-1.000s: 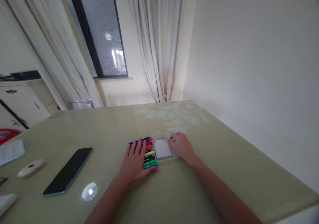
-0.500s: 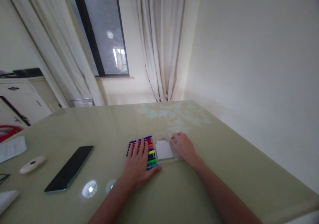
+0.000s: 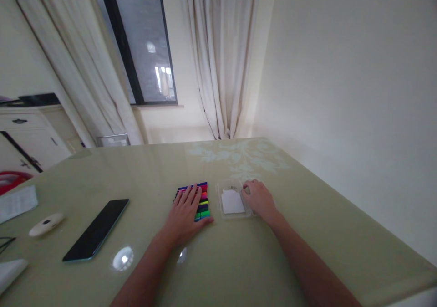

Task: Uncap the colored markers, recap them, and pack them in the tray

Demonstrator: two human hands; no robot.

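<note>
A row of colourful marker pens (image 3: 204, 202) lies side by side on the table. My left hand (image 3: 184, 211) rests flat over them with its fingers stretched out, covering their left part. To the right sits a clear plastic case (image 3: 220, 207) with a white card (image 3: 232, 202) inside. A gap of bare table separates the case from the pens. My right hand (image 3: 260, 198) has its bent fingers and thumb on the right edge of the case; its fingertips are partly hidden.
On the left lie a black smartphone (image 3: 97, 229), a white oval device (image 3: 46, 225) and some paper (image 3: 17, 204). A white object (image 3: 12, 273) sits at the lower left edge. The glass-topped table (image 3: 143, 170) meets a wall (image 3: 358, 115) on the right.
The plastic case and my right hand have moved to the right. My left hand and the pens have shifted slightly left and away from me, so pens and case now stand apart.
</note>
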